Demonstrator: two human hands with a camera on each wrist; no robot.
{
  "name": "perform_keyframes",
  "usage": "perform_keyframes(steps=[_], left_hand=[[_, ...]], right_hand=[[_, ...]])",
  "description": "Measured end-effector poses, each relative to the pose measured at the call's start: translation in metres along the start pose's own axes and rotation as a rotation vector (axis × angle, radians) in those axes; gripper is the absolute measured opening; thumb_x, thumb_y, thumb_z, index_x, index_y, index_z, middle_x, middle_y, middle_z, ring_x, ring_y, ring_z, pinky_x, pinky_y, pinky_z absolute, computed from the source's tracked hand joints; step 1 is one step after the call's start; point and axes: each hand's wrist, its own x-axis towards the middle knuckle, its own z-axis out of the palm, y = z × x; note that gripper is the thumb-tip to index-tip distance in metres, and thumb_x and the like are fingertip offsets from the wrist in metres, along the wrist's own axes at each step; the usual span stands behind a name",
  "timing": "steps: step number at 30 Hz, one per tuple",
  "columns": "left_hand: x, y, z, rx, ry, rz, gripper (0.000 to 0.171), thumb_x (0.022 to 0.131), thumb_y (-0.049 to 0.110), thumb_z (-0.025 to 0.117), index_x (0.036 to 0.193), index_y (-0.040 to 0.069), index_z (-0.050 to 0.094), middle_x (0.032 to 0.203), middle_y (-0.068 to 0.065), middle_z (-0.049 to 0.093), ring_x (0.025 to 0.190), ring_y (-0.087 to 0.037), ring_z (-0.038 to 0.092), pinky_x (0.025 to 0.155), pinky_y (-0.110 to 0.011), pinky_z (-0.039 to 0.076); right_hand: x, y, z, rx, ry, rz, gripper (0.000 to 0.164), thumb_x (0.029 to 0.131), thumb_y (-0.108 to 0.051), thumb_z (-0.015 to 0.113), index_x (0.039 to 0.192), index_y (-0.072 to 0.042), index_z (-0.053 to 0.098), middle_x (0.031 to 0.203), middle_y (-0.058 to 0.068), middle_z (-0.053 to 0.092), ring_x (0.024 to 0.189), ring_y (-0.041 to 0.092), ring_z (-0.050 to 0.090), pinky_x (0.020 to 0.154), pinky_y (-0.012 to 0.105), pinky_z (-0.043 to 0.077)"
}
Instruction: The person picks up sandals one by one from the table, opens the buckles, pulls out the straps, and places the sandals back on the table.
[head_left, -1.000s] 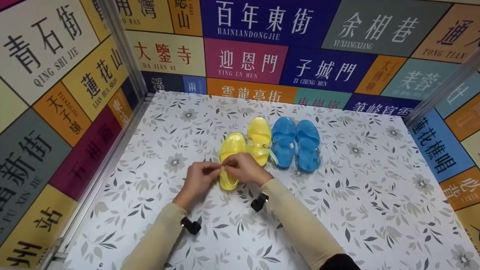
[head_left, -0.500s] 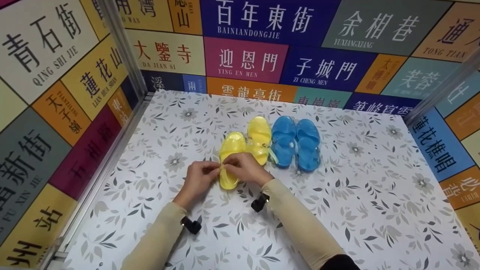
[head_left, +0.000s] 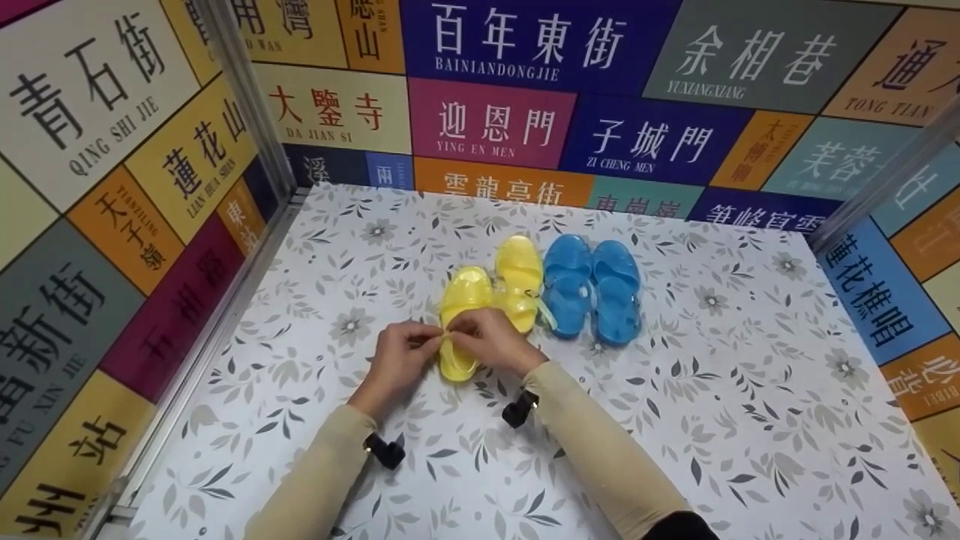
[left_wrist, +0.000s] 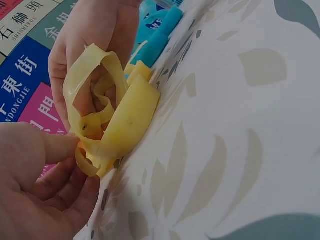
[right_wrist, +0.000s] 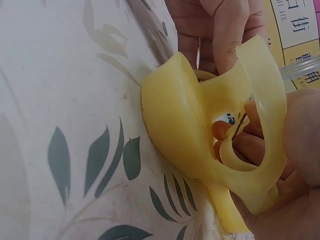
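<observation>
Mid-frame, we see the left sandal pair (head_left: 517,259) beside the right sandal pair (head_left: 616,259) on the table (head_left: 735,390), the wall (head_left: 487,120) behind.

High head view — downward; close wrist views

Two yellow sandals (head_left: 468,289), two blue sandals (head_left: 568,300), two hands (head_left: 399,360)

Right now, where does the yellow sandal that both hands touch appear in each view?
Head: yellow sandal, slightly below-left of centre, partly covered by the right hand.
Left wrist: yellow sandal, left of centre.
Right wrist: yellow sandal, mostly right of centre.
Shared landmark: leaf-patterned surface.
</observation>
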Motion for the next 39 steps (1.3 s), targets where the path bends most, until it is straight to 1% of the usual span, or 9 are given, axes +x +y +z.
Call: perform_keyframes(steps=[3,6,11,13,24,29,33,36,39], left_hand=[[-0.0001,0.0001,-0.0006,0.024,0.001,0.041,0.011,0.093,0.004,0.078,0.102,0.007,0.083,0.096,-0.007,0.079,0.089,-0.021,0.075,0.083,-0.032,0.061],[0.0005,0.0009,-0.0017,0.055,0.0,0.055,0.01,0.093,0.006,0.079,0.101,0.009,0.084,0.093,-0.004,0.079,0.087,-0.019,0.074,0.082,-0.033,0.061],[0.0003,0.0027,-0.0027,0.049,0.007,0.001,0.011,0.093,0.012,0.08,0.103,0.013,0.084,0.097,-0.001,0.079,0.091,-0.017,0.073,0.085,-0.036,0.061],[0.0001,0.0029,-0.0027,0.04,0.009,-0.005,0.012,0.093,0.012,0.08,0.104,0.014,0.085,0.098,0.0,0.079,0.091,-0.016,0.073,0.085,-0.035,0.061],[0.0012,0.0016,-0.0025,0.007,0.002,0.053,0.012,0.093,0.005,0.079,0.101,0.012,0.084,0.098,-0.002,0.078,0.092,-0.017,0.072,0.084,-0.032,0.06],[0.0017,0.002,-0.003,0.008,0.018,0.072,0.014,0.092,0.004,0.079,0.103,0.012,0.085,0.097,-0.002,0.078,0.091,-0.017,0.072,0.082,-0.028,0.06],[0.0025,0.0027,-0.0024,0.005,0.02,0.095,0.014,0.092,0.003,0.079,0.103,0.01,0.084,0.097,-0.005,0.079,0.09,-0.019,0.073,0.081,-0.028,0.06],[0.0022,0.0032,-0.0017,0.003,0.015,0.092,0.014,0.092,0.004,0.079,0.104,0.009,0.084,0.098,-0.005,0.079,0.09,-0.02,0.073,0.081,-0.028,0.06],[0.0009,0.0022,-0.0013,0.004,0.012,0.076,0.014,0.092,0.004,0.079,0.103,0.011,0.084,0.097,-0.004,0.079,0.09,-0.018,0.072,0.082,-0.028,0.06]], right_hand=[[0.0,-0.0012,0.0003,-0.017,0.004,-0.015,0.019,0.101,-0.018,0.068,0.111,-0.005,0.079,0.103,0.006,0.08,0.094,0.016,0.073,0.085,0.033,0.06],[0.0003,-0.0021,0.001,-0.026,0.011,-0.032,0.018,0.1,-0.017,0.069,0.11,-0.005,0.079,0.103,0.006,0.08,0.095,0.017,0.074,0.086,0.034,0.06],[0.0007,-0.002,0.0032,-0.009,0.017,-0.035,0.018,0.1,-0.014,0.069,0.113,-0.005,0.078,0.106,0.007,0.079,0.098,0.018,0.074,0.088,0.034,0.06],[0.0007,-0.0021,0.0037,0.002,0.022,-0.027,0.019,0.1,-0.014,0.069,0.113,-0.005,0.078,0.106,0.007,0.079,0.098,0.018,0.074,0.088,0.034,0.06],[0.0018,-0.0026,0.0051,0.036,0.053,-0.001,0.02,0.101,-0.015,0.068,0.113,-0.005,0.079,0.106,0.007,0.08,0.096,0.017,0.074,0.086,0.033,0.061],[0.0027,-0.0027,0.004,0.051,0.045,-0.011,0.02,0.1,-0.015,0.069,0.113,-0.004,0.079,0.106,0.007,0.08,0.096,0.017,0.074,0.086,0.032,0.061],[0.0034,-0.0028,0.0029,0.038,0.045,-0.044,0.019,0.099,-0.013,0.07,0.113,-0.003,0.08,0.106,0.008,0.08,0.096,0.018,0.075,0.086,0.033,0.061],[0.0029,-0.0022,0.002,0.033,0.038,-0.061,0.019,0.1,-0.012,0.07,0.113,-0.003,0.08,0.106,0.008,0.08,0.096,0.018,0.075,0.086,0.033,0.061],[0.0015,-0.0014,0.0016,0.045,0.018,-0.051,0.019,0.1,-0.013,0.07,0.115,-0.005,0.079,0.107,0.007,0.08,0.098,0.017,0.075,0.088,0.033,0.06]])
